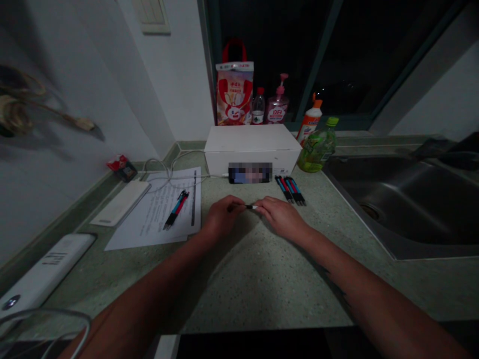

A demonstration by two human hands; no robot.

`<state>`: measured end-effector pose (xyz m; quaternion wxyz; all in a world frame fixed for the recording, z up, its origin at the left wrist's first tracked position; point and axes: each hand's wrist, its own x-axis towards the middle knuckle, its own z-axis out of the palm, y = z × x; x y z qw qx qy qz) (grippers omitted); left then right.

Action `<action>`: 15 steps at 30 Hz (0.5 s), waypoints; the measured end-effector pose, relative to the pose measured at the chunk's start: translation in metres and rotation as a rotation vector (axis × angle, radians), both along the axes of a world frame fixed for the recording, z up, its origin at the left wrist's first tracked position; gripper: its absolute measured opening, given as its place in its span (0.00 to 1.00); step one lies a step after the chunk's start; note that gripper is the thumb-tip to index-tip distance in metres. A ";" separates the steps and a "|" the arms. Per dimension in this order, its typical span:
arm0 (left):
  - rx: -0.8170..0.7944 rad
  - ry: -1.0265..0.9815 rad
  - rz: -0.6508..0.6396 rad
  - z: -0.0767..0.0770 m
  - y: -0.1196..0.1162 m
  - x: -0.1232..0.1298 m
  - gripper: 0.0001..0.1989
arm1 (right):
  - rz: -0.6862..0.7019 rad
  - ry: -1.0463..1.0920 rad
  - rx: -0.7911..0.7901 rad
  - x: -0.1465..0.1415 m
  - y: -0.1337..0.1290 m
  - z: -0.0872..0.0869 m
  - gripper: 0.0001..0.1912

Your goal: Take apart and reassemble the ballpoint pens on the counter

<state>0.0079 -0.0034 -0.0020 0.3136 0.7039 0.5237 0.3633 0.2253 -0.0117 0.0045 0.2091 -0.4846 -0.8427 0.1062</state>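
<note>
My left hand and my right hand meet over the middle of the counter. Between them lies a slim black-and-white pen, gripped at each end by closed fingers. Most of its length is hidden by the fingers. Just beyond my right hand, several pens in black, blue and red lie side by side. Left of my left hand, a few more pens rest on a printed sheet of paper. A phone leans against a white box behind the hands.
A steel sink is set into the counter on the right. A green bottle and several other bottles stand at the back. Along the left side lie a white power bank, a larger white device and a looped cable.
</note>
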 end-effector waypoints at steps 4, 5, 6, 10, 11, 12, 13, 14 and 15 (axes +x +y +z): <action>-0.027 -0.062 0.017 0.002 0.000 0.000 0.03 | -0.010 0.020 -0.006 0.001 0.001 -0.001 0.13; -0.051 -0.072 0.015 0.003 0.000 0.000 0.03 | -0.012 0.022 -0.005 0.000 0.001 -0.001 0.13; -0.062 -0.076 0.015 0.003 0.000 0.000 0.03 | -0.013 0.021 -0.007 0.000 0.001 -0.001 0.13; -0.019 -0.086 0.038 0.004 0.000 0.000 0.03 | -0.020 0.009 -0.022 -0.001 -0.001 0.002 0.13; -0.028 -0.098 0.036 0.004 0.000 0.000 0.03 | -0.022 0.009 -0.022 -0.002 -0.001 0.003 0.13; -0.045 -0.108 0.027 0.003 0.000 0.000 0.03 | -0.021 0.008 -0.020 -0.002 -0.001 0.003 0.13; -0.058 -0.113 0.019 0.003 0.000 0.000 0.04 | -0.019 0.007 -0.017 -0.002 -0.001 0.003 0.13; -0.057 -0.111 0.012 0.002 0.000 0.000 0.05 | -0.016 0.007 -0.016 -0.001 -0.001 0.003 0.13; -0.043 -0.103 0.007 0.002 0.000 0.000 0.04 | -0.013 0.010 -0.014 -0.001 -0.001 0.003 0.13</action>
